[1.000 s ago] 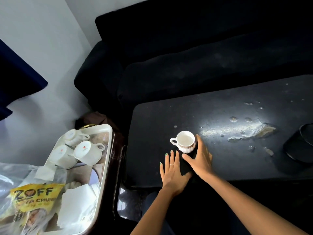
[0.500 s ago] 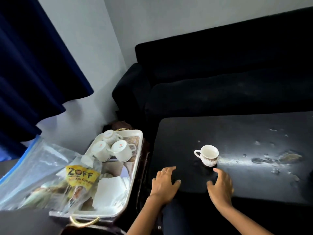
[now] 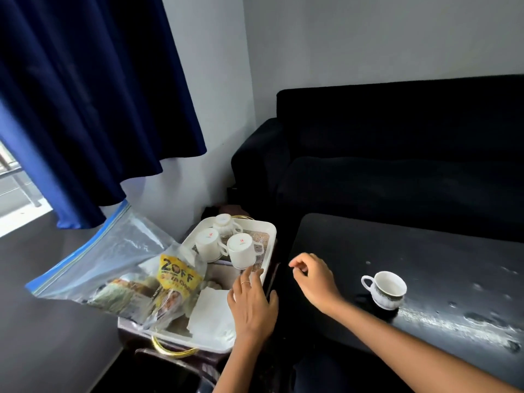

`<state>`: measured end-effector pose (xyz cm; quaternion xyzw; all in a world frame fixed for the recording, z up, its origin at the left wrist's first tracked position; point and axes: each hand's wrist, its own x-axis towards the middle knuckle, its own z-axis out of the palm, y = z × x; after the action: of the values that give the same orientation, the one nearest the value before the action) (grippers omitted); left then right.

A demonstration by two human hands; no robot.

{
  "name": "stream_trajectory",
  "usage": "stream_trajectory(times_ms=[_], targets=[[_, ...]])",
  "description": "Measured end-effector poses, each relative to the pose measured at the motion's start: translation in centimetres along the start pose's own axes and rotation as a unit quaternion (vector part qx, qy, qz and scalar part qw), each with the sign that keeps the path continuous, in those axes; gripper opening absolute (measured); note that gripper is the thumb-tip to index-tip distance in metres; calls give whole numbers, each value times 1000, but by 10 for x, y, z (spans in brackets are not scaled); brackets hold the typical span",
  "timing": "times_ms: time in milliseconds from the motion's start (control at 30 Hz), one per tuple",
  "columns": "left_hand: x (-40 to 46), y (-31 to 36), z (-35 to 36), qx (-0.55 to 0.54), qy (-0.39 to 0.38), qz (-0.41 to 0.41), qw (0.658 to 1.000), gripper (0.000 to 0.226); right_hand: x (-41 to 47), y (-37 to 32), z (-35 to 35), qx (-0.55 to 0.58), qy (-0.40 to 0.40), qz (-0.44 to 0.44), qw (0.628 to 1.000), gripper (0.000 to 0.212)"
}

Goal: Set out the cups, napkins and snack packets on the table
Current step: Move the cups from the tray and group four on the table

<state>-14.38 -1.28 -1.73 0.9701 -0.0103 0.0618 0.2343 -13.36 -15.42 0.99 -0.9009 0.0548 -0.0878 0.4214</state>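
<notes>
One white cup (image 3: 386, 289) stands upright on the black table (image 3: 425, 259). Left of the table, a white tray (image 3: 269, 239) holds three upturned white cups (image 3: 241, 251), white napkins (image 3: 211, 312) and a clear zip bag of snack packets (image 3: 175, 282) with a yellow packet showing. My left hand (image 3: 252, 303) hovers over the tray's right side, fingers spread, fingertips close to the nearest upturned cup. My right hand (image 3: 313, 277) is above the table's left edge, fingers loosely curled, holding nothing.
A dark sofa (image 3: 397, 154) runs behind the table. A blue curtain (image 3: 85, 95) hangs at the left over a grey wall. The tray rests on a low dark stand with a gold handle (image 3: 170, 351). The table surface has scuffed, pale patches (image 3: 482, 313) at right.
My view has swung left toward the tray. Both hands left the table near the cup; my left hand moved over the tray and my right hand lifted toward the table's left edge.
</notes>
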Motion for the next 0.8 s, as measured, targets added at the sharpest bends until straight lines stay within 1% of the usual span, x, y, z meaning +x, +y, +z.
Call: stream_trajectory(times_ms=[133,267,467,600,667,700,733,800], targets=[[4,-17,6,44,-38,-8,998,64,32,-31,12,-6,-37,-16,999,15],[3,-28,17,70,-75,-22,994,68,66,-56,27,-3,-48,-1,999,17],[5,-30,24,57,-66,-11,996,65,119,-79,53,-57,-73,2,996,20],[5,-31,26,46,-63,-3,997,59,146,-86,79,-103,-140,17,985,12],[5,-31,26,36,-67,-2,997,58,156,-88,92,-117,-170,31,978,29],[5,-31,26,32,-69,-2,997,57,160,-88,96,-119,-175,40,977,34],[4,-31,26,28,-69,-2,997,57,164,-88,102,-121,-178,48,975,34],[2,-29,23,24,-56,3,998,56,171,-88,108,-128,-187,64,972,22]])
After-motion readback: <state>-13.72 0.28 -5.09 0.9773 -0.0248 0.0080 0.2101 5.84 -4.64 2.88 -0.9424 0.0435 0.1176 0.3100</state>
